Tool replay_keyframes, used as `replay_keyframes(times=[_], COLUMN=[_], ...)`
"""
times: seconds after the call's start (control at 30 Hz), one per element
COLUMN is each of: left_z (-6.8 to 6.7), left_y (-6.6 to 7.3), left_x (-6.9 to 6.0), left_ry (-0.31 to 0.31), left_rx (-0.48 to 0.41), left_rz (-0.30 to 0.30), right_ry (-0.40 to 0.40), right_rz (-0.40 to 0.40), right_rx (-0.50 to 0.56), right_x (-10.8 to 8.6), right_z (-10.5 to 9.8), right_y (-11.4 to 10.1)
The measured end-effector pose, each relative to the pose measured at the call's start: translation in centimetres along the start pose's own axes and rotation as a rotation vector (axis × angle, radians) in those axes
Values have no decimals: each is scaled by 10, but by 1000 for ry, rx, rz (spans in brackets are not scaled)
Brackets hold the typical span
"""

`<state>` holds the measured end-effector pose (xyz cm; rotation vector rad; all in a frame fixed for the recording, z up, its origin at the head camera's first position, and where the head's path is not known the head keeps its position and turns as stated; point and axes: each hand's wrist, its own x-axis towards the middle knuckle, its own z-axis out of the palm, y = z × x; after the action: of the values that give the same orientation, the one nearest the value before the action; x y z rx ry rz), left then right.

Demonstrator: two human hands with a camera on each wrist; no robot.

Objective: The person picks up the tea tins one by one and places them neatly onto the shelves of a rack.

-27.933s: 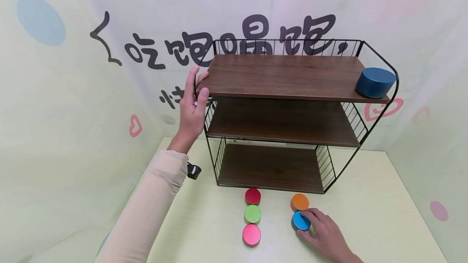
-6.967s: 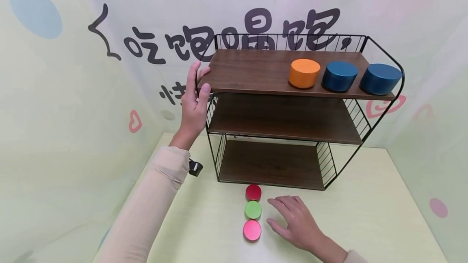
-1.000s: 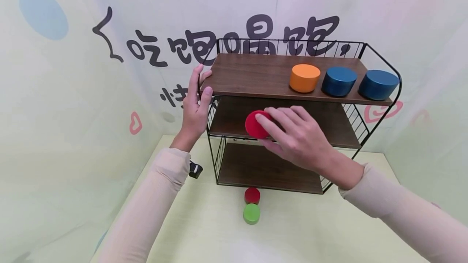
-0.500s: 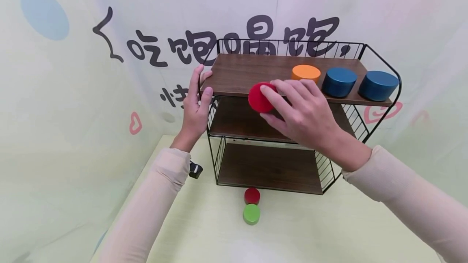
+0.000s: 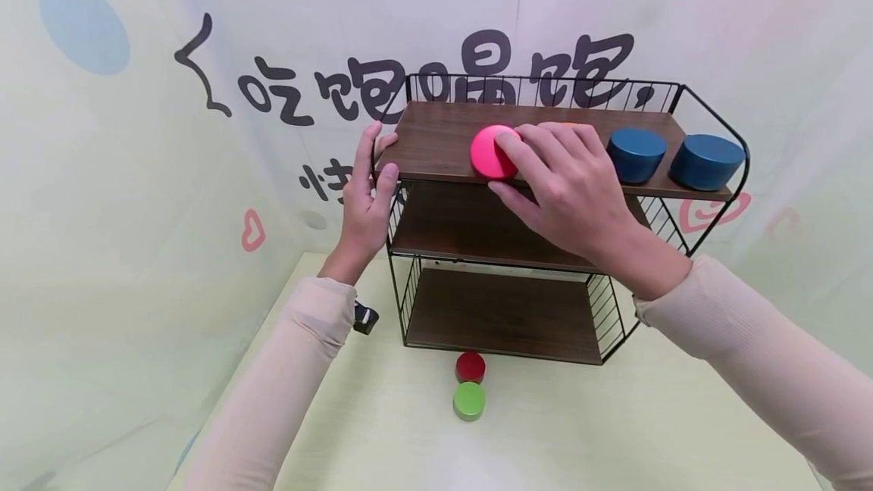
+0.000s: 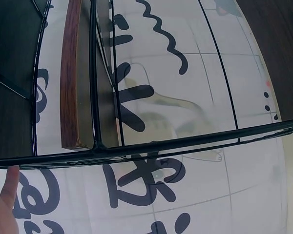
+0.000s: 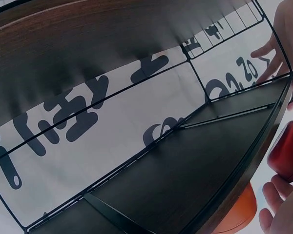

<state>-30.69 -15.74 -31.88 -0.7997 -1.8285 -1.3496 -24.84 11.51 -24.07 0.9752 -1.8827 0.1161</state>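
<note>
My right hand (image 5: 573, 192) pinches a pink round tin (image 5: 489, 154) between thumb and fingers, in front of the top board's front edge. The right wrist view shows this tin (image 7: 286, 152) in red shade. Behind the hand, an orange tin (image 5: 569, 126) is nearly hidden; two blue tins (image 5: 636, 155) (image 5: 708, 161) stand to its right on the top board. My left hand (image 5: 364, 211) holds the upper left corner of the three-tier shelf rack (image 5: 443, 139), thumb in front and fingers at the side wire. On the table below lie a red tin (image 5: 470, 367) and a green tin (image 5: 469, 400).
The rack's middle board (image 5: 450, 226) and bottom board (image 5: 498, 313) are dark wood in a black wire frame. A pale table (image 5: 546, 430) carries the rack. A printed cloth wall (image 5: 273, 36) closes off the back and sides. A black strap (image 5: 365, 318) shows at my left wrist.
The orange tin and second blue tin went from table to top board earlier. Since then my right hand has lifted the pink tin from the table to the top board's edge. Left hand stays put.
</note>
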Motion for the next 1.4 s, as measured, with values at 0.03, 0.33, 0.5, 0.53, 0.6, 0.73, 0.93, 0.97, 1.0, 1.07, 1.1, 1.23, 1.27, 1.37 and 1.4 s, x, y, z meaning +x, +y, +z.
replay_keyframes(times=[0.03,0.33,0.5,0.53,0.6,0.73,0.93,0.97,1.0,1.07,1.1,1.23,1.27,1.37,1.4], left_z=[0,0,0,0,0,0,0,0,0,0,0,0,0,0,0], left_y=[0,-1,-1,-1,-1,-1,-1,-1,-2,-2,-2,-2,-2,-1,-1], left_x=[0,0,0,0,0,0,0,0,0,0,0,0,0,0,0], left_ry=[1,4,0,1,2,6,6,6,7,7,6,4,3,1,2], left_rx=[-1,-6,-11,-12,-11,-7,-6,-7,-7,-8,-9,-8,-7,-3,-3], left_rz=[1,7,5,5,5,14,20,20,19,20,20,19,16,9,7], right_ry=[1,-52,-71,-76,-89,-124,-163,-162,-159,-143,-132,-73,-58,-15,-3], right_rz=[12,97,162,176,198,227,251,252,252,254,256,250,244,217,208], right_rx=[2,18,6,-1,-14,-27,-35,-36,-35,-28,-23,5,13,31,34], right_x=[1,2,2,3,4,4,2,2,2,2,2,-2,-3,-8,-10], right_z=[1,6,9,9,10,10,11,10,10,8,7,1,0,-4,-5], right_y=[0,3,4,4,4,4,5,6,6,6,6,1,0,-6,-8])
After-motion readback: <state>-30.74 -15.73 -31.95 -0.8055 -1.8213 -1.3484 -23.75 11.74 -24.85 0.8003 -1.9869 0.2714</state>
